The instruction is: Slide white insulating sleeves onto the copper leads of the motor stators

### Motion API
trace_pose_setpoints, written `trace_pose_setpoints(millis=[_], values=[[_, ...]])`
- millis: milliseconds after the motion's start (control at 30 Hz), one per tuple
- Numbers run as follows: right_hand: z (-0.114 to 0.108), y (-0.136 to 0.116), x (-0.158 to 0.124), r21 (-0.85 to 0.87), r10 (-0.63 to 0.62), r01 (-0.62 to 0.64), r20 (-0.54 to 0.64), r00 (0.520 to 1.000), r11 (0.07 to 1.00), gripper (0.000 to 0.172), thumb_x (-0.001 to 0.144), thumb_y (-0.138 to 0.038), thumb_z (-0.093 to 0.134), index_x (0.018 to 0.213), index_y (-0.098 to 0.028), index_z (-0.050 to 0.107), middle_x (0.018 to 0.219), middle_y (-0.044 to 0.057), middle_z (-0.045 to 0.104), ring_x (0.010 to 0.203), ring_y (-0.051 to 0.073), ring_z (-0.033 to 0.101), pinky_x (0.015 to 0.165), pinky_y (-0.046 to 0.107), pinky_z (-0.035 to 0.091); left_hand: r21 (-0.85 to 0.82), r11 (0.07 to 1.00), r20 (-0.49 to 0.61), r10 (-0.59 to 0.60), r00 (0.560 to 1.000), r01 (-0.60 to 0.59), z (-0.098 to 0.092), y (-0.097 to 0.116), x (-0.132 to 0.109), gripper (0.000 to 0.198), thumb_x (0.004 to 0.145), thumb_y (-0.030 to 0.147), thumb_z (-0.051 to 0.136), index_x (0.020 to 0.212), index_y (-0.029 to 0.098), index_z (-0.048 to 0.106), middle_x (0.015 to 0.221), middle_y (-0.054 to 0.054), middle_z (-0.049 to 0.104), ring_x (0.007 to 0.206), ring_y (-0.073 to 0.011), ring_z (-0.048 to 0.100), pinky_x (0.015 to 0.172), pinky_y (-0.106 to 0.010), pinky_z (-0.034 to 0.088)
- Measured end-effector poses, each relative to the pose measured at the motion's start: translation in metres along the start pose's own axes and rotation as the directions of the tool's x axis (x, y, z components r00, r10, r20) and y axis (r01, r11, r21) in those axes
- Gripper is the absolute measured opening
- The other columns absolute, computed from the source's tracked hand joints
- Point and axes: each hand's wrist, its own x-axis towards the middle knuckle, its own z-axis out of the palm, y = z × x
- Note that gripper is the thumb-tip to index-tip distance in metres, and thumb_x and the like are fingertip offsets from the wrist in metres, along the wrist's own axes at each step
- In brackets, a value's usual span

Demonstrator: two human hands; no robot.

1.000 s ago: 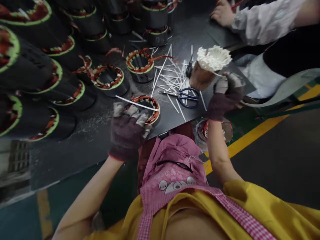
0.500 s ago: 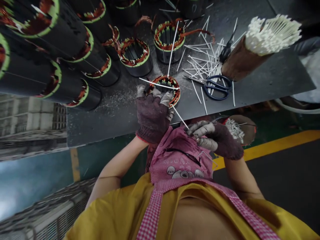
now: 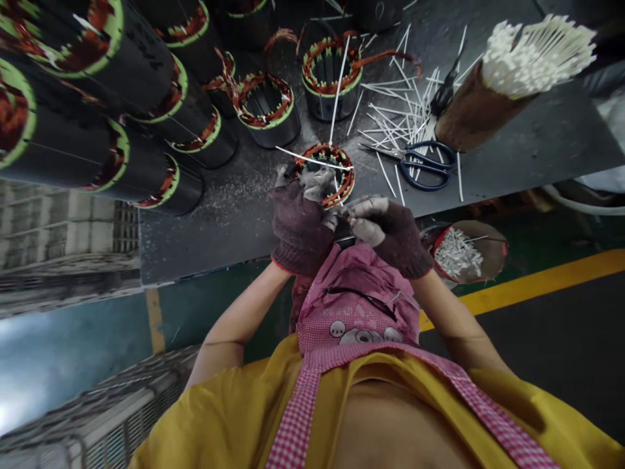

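Left hand (image 3: 300,221): fingers closed round stator (image 3: 326,170) at surface (image 3: 234,221) near edge. Right hand (image 3: 390,228): fingers pinched, apparently on white strip (image 3: 338,195), at winding slot. Insertion step; next move demands fine alignment.

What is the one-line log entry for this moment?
left hand: grips small stator rim | right hand: pinched at its near edge, content unclear | nearby: scissors, white strip bundle

Dark purple knit gloves (image 3: 297,228) on left hand (image 3: 303,221) and right hand (image 3: 393,234), fingers (image 3: 364,208) grey. Yellow shirt (image 3: 219,417), short sleeves. Pink checked apron (image 3: 356,306), cartoon pig on front.
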Motion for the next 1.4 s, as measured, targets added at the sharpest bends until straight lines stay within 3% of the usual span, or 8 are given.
trace_pose_setpoints(millis=[200, 433, 567, 700, 833, 1067, 1267, 1400], values=[[0.001, 0.007, 0.005, -0.014, 0.046, -0.047, -0.031, 0.998, 0.999, 0.030, 0.097, -0.056, 0.080, 0.093, -0.026, 0.082, 0.087, 0.003, 0.083, 0.076, 0.021, 0.077, 0.073, 0.037, 0.067, -0.049, 0.996, -0.058, -0.073, 0.996, 0.070, 0.006, 0.003, -0.007, 0.045, 0.106, 0.040, 0.063, 0.147, 0.025, 0.056, 0.142, -0.010, 0.078, 0.144, -0.0297, 0.070, 0.133, -0.060, 0.050], [0.001, 0.002, -0.007, -0.134, -0.029, 0.022, -0.047, 0.998, 0.991, 0.024, 0.100, -0.052, 0.078, 0.096, -0.028, 0.079, 0.103, 0.006, 0.085, 0.100, 0.026, 0.080, 0.095, 0.047, 0.067, -0.135, 0.990, -0.087, -0.045, 0.995, 0.033, 0.004, 0.003, -0.005, 0.037, 0.109, 0.041, 0.061, 0.143, 0.027, 0.060, 0.140, -0.008, 0.080, 0.140, -0.0283, 0.072, 0.137, -0.064, 0.045], [0.003, 0.009, 0.003, -0.123, -0.057, 0.048, -0.070, 0.996, 0.991, 0.028, 0.100, -0.055, 0.077, 0.094, -0.028, 0.076, 0.099, 0.004, 0.084, 0.095, 0.024, 0.079, 0.091, 0.044, 0.067, -0.154, 0.985, -0.094, -0.094, 0.991, 0.079, 0.005, 0.006, -0.005, 0.034, 0.109, 0.042, 0.060, 0.138, 0.026, 0.063, 0.140, -0.009, 0.079, 0.143, -0.0287, 0.070, 0.139, -0.065, 0.041], [-0.004, 0.007, 0.009, -0.130, 0.002, -0.006, -0.032, 0.999, 0.991, 0.026, 0.101, -0.052, 0.077, 0.096, -0.027, 0.079, 0.095, 0.004, 0.083, 0.089, 0.023, 0.078, 0.084, 0.041, 0.066, -0.249, 0.961, -0.066, -0.139, 0.988, 0.118, 0.005, 0.007, -0.002, 0.022, 0.108, 0.039, 0.061, 0.123, 0.027, 0.071, 0.129, -0.007, 0.082, 0.133, -0.0270, 0.075, 0.129, -0.061, 0.052], [-0.010, -0.001, 0.012, -0.192, -0.020, 0.022, 0.015, 1.000, 0.981, 0.021, 0.101, -0.045, 0.076, 0.094, -0.026, 0.083, 0.092, 0.003, 0.083, 0.088, 0.023, 0.076, 0.084, 0.041, 0.064, -0.195, 0.976, -0.043, -0.106, 0.993, 0.095, 0.005, 0.006, 0.002, 0.011, 0.105, 0.035, 0.068, 0.105, 0.029, 0.077, 0.114, -0.004, 0.085, 0.126, -0.0289, 0.078, 0.122, -0.060, 0.057], [-0.009, -0.007, 0.019, -0.272, -0.044, 0.055, 0.047, 0.998, 0.961, 0.027, 0.098, -0.049, 0.076, 0.086, -0.026, 0.084, 0.090, 0.003, 0.083, 0.087, 0.024, 0.075, 0.082, 0.043, 0.062, -0.202, 0.972, 0.005, -0.120, 0.993, 0.118, 0.007, 0.005, 0.001, 0.009, 0.104, 0.033, 0.071, 0.108, 0.030, 0.079, 0.120, -0.006, 0.084, 0.131, -0.0306, 0.075, 0.127, -0.062, 0.053], [-0.007, -0.005, 0.030, -0.469, 0.089, -0.054, 0.051, 0.995, 0.882, 0.030, 0.098, -0.046, 0.075, 0.078, -0.024, 0.081, 0.071, 0.002, 0.075, 0.069, 0.021, 0.064, 0.070, 0.037, 0.051, -0.250, 0.965, 0.069, -0.061, 0.996, 0.077, -0.002, 0.000, 0.002, 0.009, 0.103, 0.032, 0.072, 0.110, 0.032, 0.079, 0.122, -0.005, 0.084, 0.134, -0.0297, 0.074, 0.130, -0.060, 0.049], [-0.010, -0.010, 0.030, -0.533, 0.036, 0.009, 0.074, 0.997, 0.846, 0.029, 0.098, -0.048, 0.075, 0.084, -0.024, 0.081, 0.077, 0.003, 0.077, 0.072, 0.021, 0.066, 0.072, 0.038, 0.052, -0.239, 0.971, -0.009, -0.009, 1.000, 0.006, -0.003, 0.000, 0.002, 0.012, 0.105, 0.033, 0.068, 0.106, 0.031, 0.080, 0.115, -0.004, 0.086, 0.125, -0.0277, 0.078, 0.122, -0.058, 0.056]])
